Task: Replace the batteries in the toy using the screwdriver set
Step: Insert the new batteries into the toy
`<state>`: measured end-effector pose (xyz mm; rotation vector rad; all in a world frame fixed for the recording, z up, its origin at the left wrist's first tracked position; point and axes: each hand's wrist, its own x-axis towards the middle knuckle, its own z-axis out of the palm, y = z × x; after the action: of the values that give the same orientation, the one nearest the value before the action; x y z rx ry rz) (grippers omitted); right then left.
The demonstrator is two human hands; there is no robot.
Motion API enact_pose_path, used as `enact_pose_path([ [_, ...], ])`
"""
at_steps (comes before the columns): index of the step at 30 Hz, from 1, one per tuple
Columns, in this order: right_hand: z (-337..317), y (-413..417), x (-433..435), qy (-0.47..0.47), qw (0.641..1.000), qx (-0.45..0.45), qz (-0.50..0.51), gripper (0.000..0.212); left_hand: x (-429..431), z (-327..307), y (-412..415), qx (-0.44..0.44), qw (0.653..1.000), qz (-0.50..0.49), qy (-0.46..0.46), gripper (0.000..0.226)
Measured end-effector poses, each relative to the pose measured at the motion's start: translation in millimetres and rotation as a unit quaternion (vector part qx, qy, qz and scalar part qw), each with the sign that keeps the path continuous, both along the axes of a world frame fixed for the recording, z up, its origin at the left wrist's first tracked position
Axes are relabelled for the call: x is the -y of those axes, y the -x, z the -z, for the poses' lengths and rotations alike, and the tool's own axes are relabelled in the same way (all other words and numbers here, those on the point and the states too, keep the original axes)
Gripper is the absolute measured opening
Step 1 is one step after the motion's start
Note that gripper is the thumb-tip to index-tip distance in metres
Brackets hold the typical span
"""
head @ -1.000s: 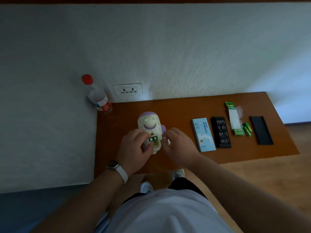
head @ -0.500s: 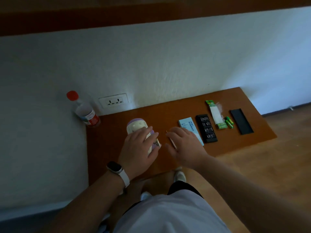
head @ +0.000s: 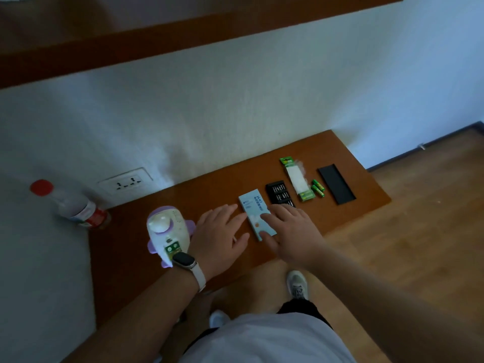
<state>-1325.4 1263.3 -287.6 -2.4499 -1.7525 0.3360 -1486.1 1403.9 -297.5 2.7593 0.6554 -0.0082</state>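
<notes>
The white and purple toy (head: 167, 229) lies on the wooden table (head: 209, 189) at the left, its open battery bay (head: 171, 248) showing green cells. Just right of it, my left hand (head: 220, 237) is spread flat over the table with its fingertips near the light blue box (head: 252, 205). My right hand (head: 293, 231) reaches over the near end of that box and the near end of the black bit tray (head: 279, 192), fingers stretched out. I see nothing held in either hand. Two loose green batteries (head: 318, 188) lie beside a battery pack (head: 296, 176).
A black lid (head: 336, 184) lies at the table's right end. A red-capped bottle (head: 76, 208) stands at the far left corner by a wall socket (head: 125, 180). A wooden shelf (head: 157, 40) overhangs the wall. The wood floor is to the right.
Both hands have left the toy and moved right, toward the blue box and bit tray. The toy now lies uncovered. The view has swung to the right and upward.
</notes>
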Motion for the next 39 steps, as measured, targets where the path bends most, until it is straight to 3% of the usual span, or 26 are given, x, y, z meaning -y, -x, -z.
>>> enact_pose_path([
  [8, 8.1, -95.7, 37.6, -0.025, 1.0, 0.007, 0.003, 0.047, 39.0, 5.7, -82.3, 0.022, 0.999, -0.037, -0.011, 0.048],
  [18, 37.5, -218.4, 63.1, 0.018, 1.0, -0.007, 0.0, 0.044, 75.9, 19.4, -187.6, 0.011, 0.995, -0.094, 0.005, 0.049],
  [21, 47.6, -243.3, 66.5, 0.031, 0.999, -0.023, -0.004, 0.041, 84.6, 24.3, -215.3, 0.026, 0.992, -0.122, 0.018, 0.04],
  [33, 80.3, -298.2, 45.7, 0.02, 0.997, -0.071, -0.001, 0.034, 77.2, 74.1, -279.4, -0.014, 0.992, -0.112, 0.06, 0.031],
  [39, 101.0, -300.5, 21.1, 0.009, 0.998, -0.064, -0.023, 0.026, 71.3, 104.5, -297.7, -0.035, 0.992, -0.105, 0.052, 0.041],
])
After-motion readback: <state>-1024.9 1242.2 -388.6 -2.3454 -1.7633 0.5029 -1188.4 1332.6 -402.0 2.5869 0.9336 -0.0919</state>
